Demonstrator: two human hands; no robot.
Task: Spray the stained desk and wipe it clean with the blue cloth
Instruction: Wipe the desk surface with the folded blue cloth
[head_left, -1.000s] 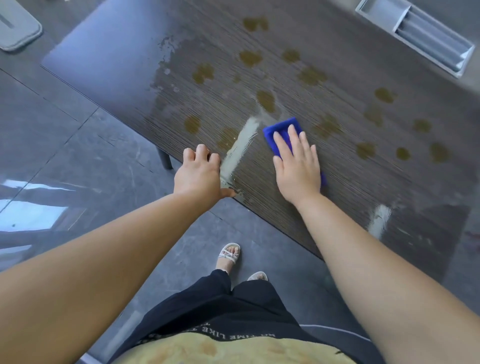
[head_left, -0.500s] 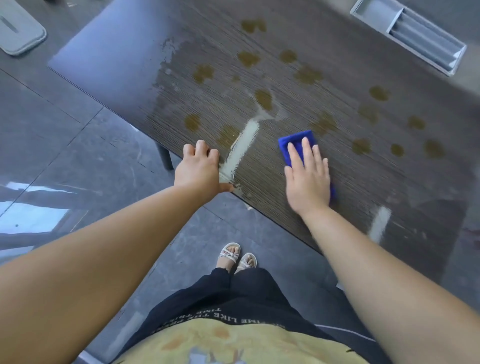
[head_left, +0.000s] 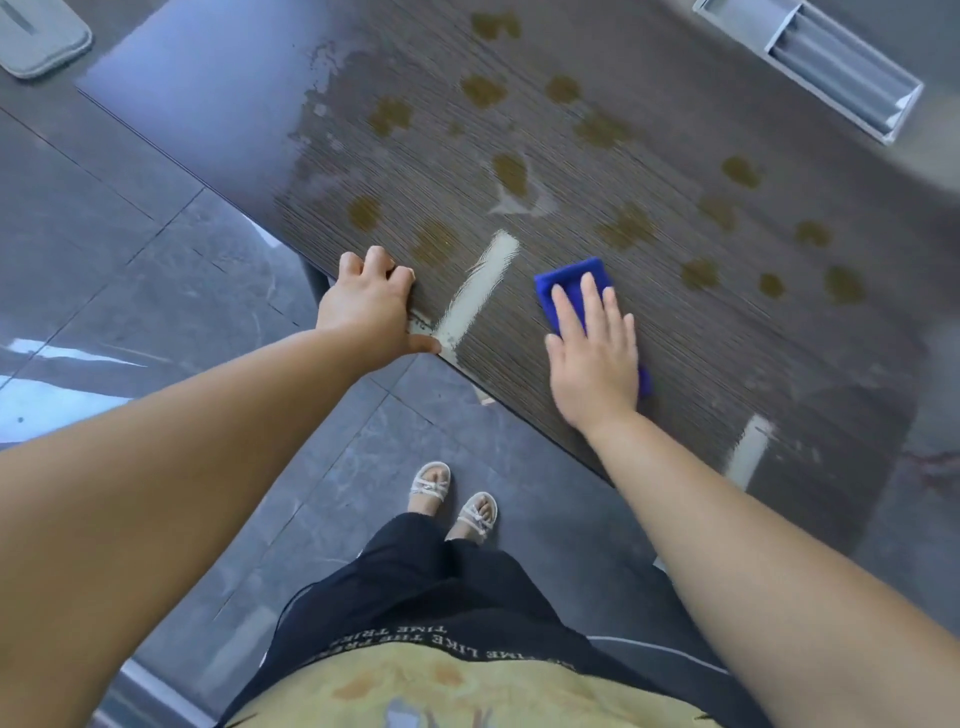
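Note:
The dark wood-grain desk (head_left: 675, 364) carries several brownish-yellow stains (head_left: 511, 174) and a wet sheen over its middle. A folded blue cloth (head_left: 571, 280) lies flat on the desk near the front edge. My right hand (head_left: 595, 358) presses flat on the cloth, fingers spread, covering most of it. My left hand (head_left: 369, 312) rests on the desk's front edge, fingers curled over the top, holding nothing. A pale streak (head_left: 478, 291) runs between the two hands. No spray bottle is in view.
A grey slotted tray (head_left: 831, 67) sits at the desk's far right. A second pale streak (head_left: 748, 452) lies near the front right. A grey pad (head_left: 36, 36) lies on the tiled floor (head_left: 130, 260) at top left. My feet in sandals (head_left: 452, 499) stand by the desk edge.
My right hand has slid the blue cloth to the right and slightly toward me across the desk. My left hand stays on the front edge.

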